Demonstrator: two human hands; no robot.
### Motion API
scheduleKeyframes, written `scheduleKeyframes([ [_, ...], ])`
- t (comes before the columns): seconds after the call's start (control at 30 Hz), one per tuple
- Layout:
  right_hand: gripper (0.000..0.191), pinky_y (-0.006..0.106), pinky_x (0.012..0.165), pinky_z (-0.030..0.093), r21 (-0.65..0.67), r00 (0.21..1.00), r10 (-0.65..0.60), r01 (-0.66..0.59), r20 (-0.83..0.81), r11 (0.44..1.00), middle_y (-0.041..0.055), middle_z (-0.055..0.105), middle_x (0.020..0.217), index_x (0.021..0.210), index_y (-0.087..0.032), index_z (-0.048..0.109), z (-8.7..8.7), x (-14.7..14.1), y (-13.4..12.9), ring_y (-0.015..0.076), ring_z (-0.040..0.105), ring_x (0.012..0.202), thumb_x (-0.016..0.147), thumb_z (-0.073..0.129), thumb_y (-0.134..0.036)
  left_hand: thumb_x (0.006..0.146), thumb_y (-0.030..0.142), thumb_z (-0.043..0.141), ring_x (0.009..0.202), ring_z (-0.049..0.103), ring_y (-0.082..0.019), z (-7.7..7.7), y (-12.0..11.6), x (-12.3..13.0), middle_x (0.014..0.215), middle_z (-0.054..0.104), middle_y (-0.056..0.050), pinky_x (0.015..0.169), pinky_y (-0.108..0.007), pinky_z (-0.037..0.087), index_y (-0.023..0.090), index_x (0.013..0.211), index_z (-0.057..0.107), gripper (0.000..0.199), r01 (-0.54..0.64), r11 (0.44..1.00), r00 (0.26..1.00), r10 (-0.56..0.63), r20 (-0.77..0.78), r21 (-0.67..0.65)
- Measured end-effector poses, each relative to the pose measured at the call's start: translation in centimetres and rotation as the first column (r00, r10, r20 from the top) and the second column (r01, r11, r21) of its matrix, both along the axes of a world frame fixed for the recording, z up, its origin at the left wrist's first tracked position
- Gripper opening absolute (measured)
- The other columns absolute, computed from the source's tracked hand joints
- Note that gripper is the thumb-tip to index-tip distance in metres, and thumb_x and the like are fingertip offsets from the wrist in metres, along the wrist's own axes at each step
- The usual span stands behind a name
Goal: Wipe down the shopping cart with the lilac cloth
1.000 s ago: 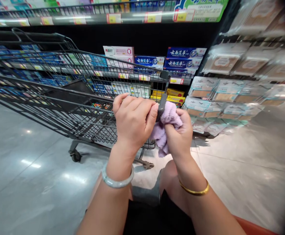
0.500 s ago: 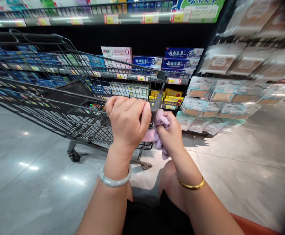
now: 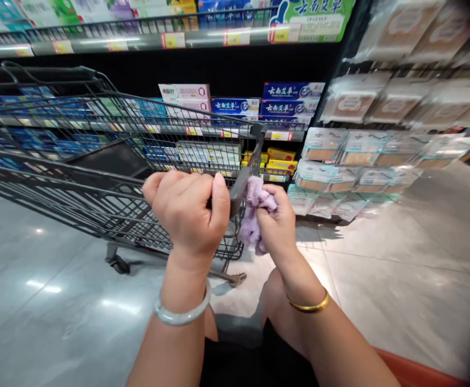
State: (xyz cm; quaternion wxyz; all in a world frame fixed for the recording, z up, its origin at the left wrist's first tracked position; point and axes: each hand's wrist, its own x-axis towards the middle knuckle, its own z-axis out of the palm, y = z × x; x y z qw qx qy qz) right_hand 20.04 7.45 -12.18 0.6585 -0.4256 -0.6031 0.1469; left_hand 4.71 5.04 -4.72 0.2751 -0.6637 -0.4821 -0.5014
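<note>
My left hand (image 3: 189, 209) is wrapped round the handle (image 3: 241, 185) of a dark wire shopping cart (image 3: 130, 207), thumb on top. A bunched lilac cloth (image 3: 253, 215) is gripped in my right hand (image 3: 277, 220), close beside the right end of that handle. Part of the cloth hangs below my fingers. Whether it touches the handle I cannot tell. The section of handle inside my left fist is hidden. A pale bangle (image 3: 182, 314) circles my left wrist, and a gold one (image 3: 310, 303) my right.
Behind the cart runs a shelf with blue toothpaste boxes (image 3: 291, 99), pink boxes (image 3: 184, 98) and yellow boxes (image 3: 279, 161). Clear packets (image 3: 351, 102) hang on a rack at the right. Cart wheels (image 3: 118, 263) rest on the grey tiled floor (image 3: 77, 322). Something red (image 3: 412, 368) shows at bottom right.
My left hand and the cart handle appear further left and slightly lower. The cloth in my right hand now hangs more bunched, with its pinkish part no longer showing near my left wrist.
</note>
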Motion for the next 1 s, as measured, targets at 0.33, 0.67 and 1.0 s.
scheduleKeyframes([
  [0.33, 0.053, 0.047, 0.102, 0.052, 0.244, 0.997, -0.023, 0.004, 0.077, 0.970, 0.0062, 0.064, 0.119, 0.119, -0.029, 0.064, 0.8, -1.2, -0.2, 0.0233, 0.061, 0.115, 0.076, 0.051, -0.002, 0.101, 0.035, 0.047, 0.075, 0.058, -0.022, 1.8, -2.2, 0.4, 0.064, 0.062, -0.001, 0.097, -0.048, 0.038, 0.024, 0.067, 0.053, 0.036, -0.133, 0.978, 0.988, 0.118, -0.104, -0.162],
  [0.67, 0.051, 0.043, 0.102, 0.054, 0.152, 1.000, -0.022, 0.022, -0.004, 0.988, 0.0054, 0.065, 0.115, 0.116, -0.028, 0.063, 0.4, -2.2, 0.3, 0.0219, 0.062, 0.112, 0.073, 0.050, -0.004, 0.102, 0.038, 0.044, 0.067, 0.052, -0.023, 2.0, -2.1, 0.4, 0.065, 0.061, -0.004, 0.069, -0.041, 0.028, 0.023, 0.072, 0.060, 0.037, -0.187, 0.963, 0.964, 0.141, -0.226, -0.195],
  [1.0, 0.053, 0.044, 0.105, 0.051, 0.315, 0.998, -0.043, 0.027, 0.044, 0.949, 0.0046, 0.064, 0.117, 0.115, -0.029, 0.066, 2.3, -2.0, 1.0, 0.0217, 0.061, 0.116, 0.075, 0.050, -0.001, 0.099, 0.031, 0.047, 0.061, 0.043, -0.020, 2.4, -1.9, -0.1, 0.056, 0.047, 0.000, 0.065, -0.039, 0.023, 0.025, 0.059, 0.036, 0.042, -0.134, 0.969, 0.962, 0.077, -0.261, -0.208],
])
